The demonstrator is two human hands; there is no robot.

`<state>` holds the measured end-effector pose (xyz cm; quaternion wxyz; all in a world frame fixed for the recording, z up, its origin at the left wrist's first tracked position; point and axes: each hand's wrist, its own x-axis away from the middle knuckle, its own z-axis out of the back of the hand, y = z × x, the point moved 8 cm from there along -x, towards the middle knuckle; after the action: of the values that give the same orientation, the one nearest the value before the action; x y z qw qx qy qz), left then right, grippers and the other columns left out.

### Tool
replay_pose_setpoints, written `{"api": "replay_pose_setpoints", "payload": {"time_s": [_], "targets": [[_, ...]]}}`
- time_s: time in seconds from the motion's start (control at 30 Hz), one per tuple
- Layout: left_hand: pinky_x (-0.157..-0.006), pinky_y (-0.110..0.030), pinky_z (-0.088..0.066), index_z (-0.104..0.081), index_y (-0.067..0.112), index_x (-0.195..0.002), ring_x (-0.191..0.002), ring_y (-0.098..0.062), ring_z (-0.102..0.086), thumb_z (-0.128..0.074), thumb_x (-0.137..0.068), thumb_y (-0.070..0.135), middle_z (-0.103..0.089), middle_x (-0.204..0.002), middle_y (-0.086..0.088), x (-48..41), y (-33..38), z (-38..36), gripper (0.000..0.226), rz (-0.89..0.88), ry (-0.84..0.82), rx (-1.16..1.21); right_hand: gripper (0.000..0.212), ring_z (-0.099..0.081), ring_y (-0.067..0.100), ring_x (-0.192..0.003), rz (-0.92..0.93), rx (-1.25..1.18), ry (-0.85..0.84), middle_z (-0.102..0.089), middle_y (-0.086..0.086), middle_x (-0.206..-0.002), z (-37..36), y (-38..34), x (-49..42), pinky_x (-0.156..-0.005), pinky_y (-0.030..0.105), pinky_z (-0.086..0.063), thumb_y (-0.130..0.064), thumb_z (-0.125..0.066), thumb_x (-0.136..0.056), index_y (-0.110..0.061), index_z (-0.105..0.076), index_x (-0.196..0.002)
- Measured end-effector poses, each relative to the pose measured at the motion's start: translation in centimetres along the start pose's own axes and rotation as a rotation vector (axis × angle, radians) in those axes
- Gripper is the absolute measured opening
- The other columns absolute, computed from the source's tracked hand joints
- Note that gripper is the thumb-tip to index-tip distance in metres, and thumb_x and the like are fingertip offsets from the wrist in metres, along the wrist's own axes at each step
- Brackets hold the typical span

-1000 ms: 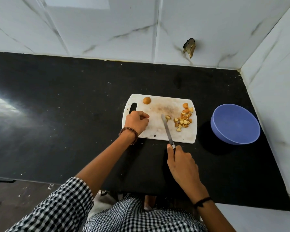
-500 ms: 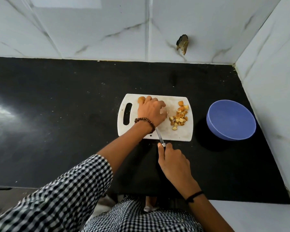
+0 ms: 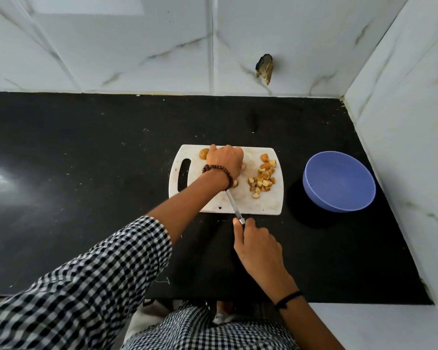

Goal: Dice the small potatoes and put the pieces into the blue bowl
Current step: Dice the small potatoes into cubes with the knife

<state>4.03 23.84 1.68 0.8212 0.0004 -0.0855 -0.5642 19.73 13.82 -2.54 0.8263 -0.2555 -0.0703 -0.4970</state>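
Though cut off at the frame's left, the black countertop [image 3: 86,160] runs broad there. The left hand [image 3: 225,160] hides the white cutting board's [image 3: 263,205] upper middle, and its hold cannot be told; a small potato [image 3: 203,154] peeks out beside it. The blue bowl [image 3: 339,183] sits centre right, near the side wall [image 3: 402,122]. The right hand [image 3: 258,246] clamps the knife [image 3: 234,205], tip hidden beneath the left hand's wrist. Diced pieces [image 3: 263,179] heap on the board's right.

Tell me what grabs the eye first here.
The blue bowl stands empty on the black counter, right of the white board. On its right side lies diced potato; the left hand is beside a whole potato at the far edge, and the right hand grips a knife.
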Motion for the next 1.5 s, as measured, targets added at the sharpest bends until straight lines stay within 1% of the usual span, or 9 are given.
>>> {"api": "replay_pose_setpoints", "payload": {"time_s": [0.07, 0.17, 0.4, 0.47, 0.53, 0.63, 0.9, 1.13, 1.5], "targets": [[-0.090, -0.039, -0.048, -0.066, 0.017, -0.107, -0.089, -0.022, -0.063, -0.053, -0.095, 0.040, -0.067, -0.095, -0.003, -0.4, -1.4, 0.3, 0.028, 0.085, 0.035, 0.200, 0.046, -0.066, 0.023, -0.091, -0.017, -0.006, 0.004, -0.062, 0.003, -0.095, 0.1, 0.4, 0.0, -0.074, 0.036, -0.049, -0.050, -0.020, -0.107, -0.017, -0.050, -0.114], [-0.070, -0.031, -0.052, -0.070, 0.018, -0.105, -0.083, -0.017, -0.063, -0.059, -0.092, 0.041, -0.069, -0.096, -0.002, -0.5, -3.8, 0.7, 0.029, 0.179, 0.087, 0.482, 0.042, -0.064, 0.019, -0.085, -0.053, -0.034, 0.016, -0.062, 0.002, -0.092, 0.5, 1.4, -0.1, -0.076, 0.037, -0.055, -0.050, -0.023, -0.106, -0.018, -0.051, -0.109], [-0.081, -0.031, -0.057, -0.072, 0.009, -0.095, -0.073, -0.009, -0.068, -0.064, -0.090, 0.028, -0.072, -0.079, -0.004, 1.9, -7.7, -0.2, 0.021, 0.225, 0.138, 0.716, 0.049, -0.061, 0.023, -0.095, -0.108, -0.132, 0.028, -0.065, 0.008, -0.100, 1.0, 3.0, -0.9, -0.081, 0.041, -0.051, -0.054, -0.022, -0.105, -0.016, -0.053, -0.112], [-0.084, -0.030, -0.057, -0.073, 0.011, -0.094, -0.076, -0.008, -0.069, -0.067, -0.088, 0.025, -0.073, -0.083, -0.003, 2.8, -7.9, -0.9, 0.017, 0.215, 0.128, 0.759, 0.050, -0.060, 0.024, -0.096, -0.094, -0.177, 0.039, -0.065, 0.008, -0.099, 1.1, 2.8, -1.0, -0.083, 0.044, -0.052, -0.055, -0.023, -0.105, -0.016, -0.054, -0.111], [-0.083, -0.022, -0.055, -0.074, 0.013, -0.095, -0.081, -0.005, -0.067, -0.071, -0.085, 0.021, -0.073, -0.096, -0.002, 3.7, -7.8, -1.5, 0.014, 0.205, 0.111, 0.777, 0.051, -0.058, 0.023, -0.094, -0.068, -0.214, 0.055, -0.065, 0.007, -0.095, 1.3, 2.5, -0.9, -0.082, 0.043, -0.051, -0.056, -0.023, -0.104, -0.016, -0.054, -0.107], [-0.067, -0.003, -0.047, -0.073, 0.014, -0.099, -0.081, 0.001, -0.063, -0.074, -0.081, 0.014, -0.071, -0.098, 0.003, 4.7, -7.3, -2.6, 0.018, 0.191, 0.045, 0.842, 0.053, -0.060, 0.020, -0.090, -0.042, -0.221, 0.067, -0.064, 0.004, -0.090, 1.4, 1.9, -0.9, -0.079, 0.043, -0.052, -0.058, -0.022, -0.103, -0.016, -0.054, -0.107], [-0.076, -0.009, -0.050, -0.069, 0.014, -0.107, -0.085, -0.002, -0.066, -0.077, -0.078, 0.012, -0.071, -0.094, 0.002, 5.8, -7.7, -4.1, 0.030, 0.212, 0.020, 0.864, 0.053, -0.062, 0.016, -0.083, -0.034, -0.226, 0.043, -0.062, -0.001, -0.082, 1.3, 1.1, -0.9, -0.078, 0.044, -0.054, -0.061, -0.022, -0.102, -0.019, -0.055, -0.103], [-0.085, -0.014, -0.050, -0.073, 0.009, -0.101, -0.087, -0.003, -0.066, -0.074, -0.080, 0.010, -0.073, -0.097, 0.000, 6.1, -7.3, -3.5, 0.020, 0.202, 0.029, 0.865, 0.049, -0.060, 0.017, -0.086, -0.047, -0.322, -0.008, -0.060, -0.001, -0.083, 1.1, 0.4, -0.5, -0.083, 0.045, -0.052, -0.060, -0.027, -0.103, -0.019, -0.054, -0.098], [-0.083, -0.019, -0.053, -0.076, 0.010, -0.093, -0.083, -0.008, -0.066, -0.076, -0.079, 0.013, -0.074, -0.089, -0.002, 5.8, -7.2, -3.0, 0.014, 0.251, 0.108, 0.735, 0.050, -0.061, 0.021, -0.091, -0.029, -0.352, -0.037, -0.060, 0.000, -0.084, 0.5, -0.6, -1.1, -0.085, 0.049, -0.052, -0.061, -0.027, -0.102, -0.019, -0.053, -0.092]]}}
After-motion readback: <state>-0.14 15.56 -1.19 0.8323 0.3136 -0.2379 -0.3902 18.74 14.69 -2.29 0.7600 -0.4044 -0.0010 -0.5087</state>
